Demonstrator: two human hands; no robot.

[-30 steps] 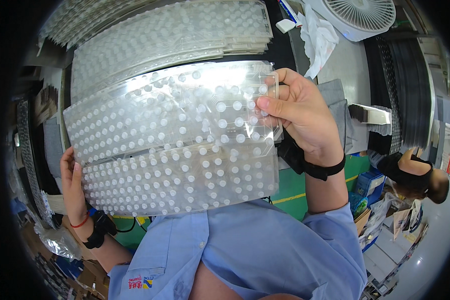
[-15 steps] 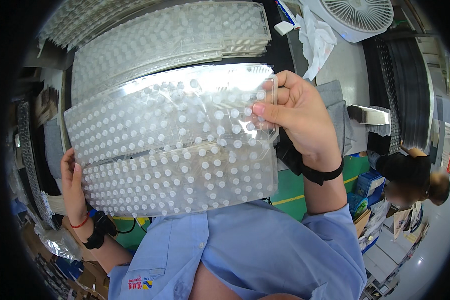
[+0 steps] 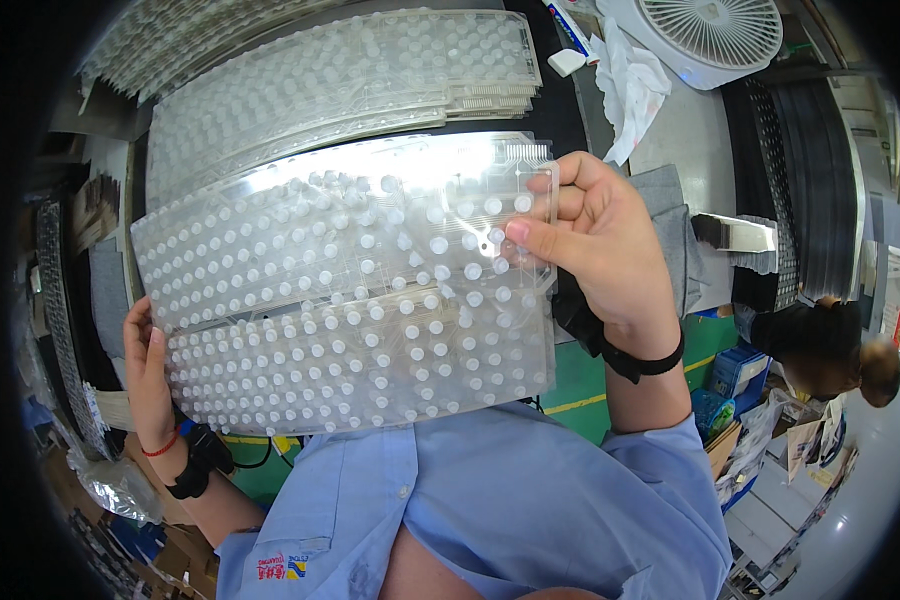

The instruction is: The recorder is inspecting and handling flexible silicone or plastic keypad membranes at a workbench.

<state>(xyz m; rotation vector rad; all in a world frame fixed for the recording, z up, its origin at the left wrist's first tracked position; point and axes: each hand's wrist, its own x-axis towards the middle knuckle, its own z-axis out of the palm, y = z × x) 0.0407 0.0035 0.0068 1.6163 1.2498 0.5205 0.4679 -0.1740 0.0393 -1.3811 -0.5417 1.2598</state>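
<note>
A clear keyboard membrane sheet (image 3: 300, 240) with rows of white domes lies tilted before me. My right hand (image 3: 595, 245) pinches its right edge, thumb on top and fingers behind the see-through plastic. My left hand (image 3: 148, 375) is at the left edge, its fingers curled against the sheets there and partly hidden. Under the upper sheet, more domed membrane sheets (image 3: 360, 375) reach down toward my shirt. Beyond them sits a tall stack of similar membranes (image 3: 340, 70).
A white fan (image 3: 710, 35) stands at the far right, beside crumpled white tissue (image 3: 630, 95) and a small white block (image 3: 566, 63). Grey cloth (image 3: 665, 230) lies right of my hand. At the far right a co-worker (image 3: 810, 340) is seen beside blue bins (image 3: 738, 375).
My right hand has shifted slightly down with the sheet's right end, whose corner now bends differently and shows more circuit lines. My left hand stays in place.
</note>
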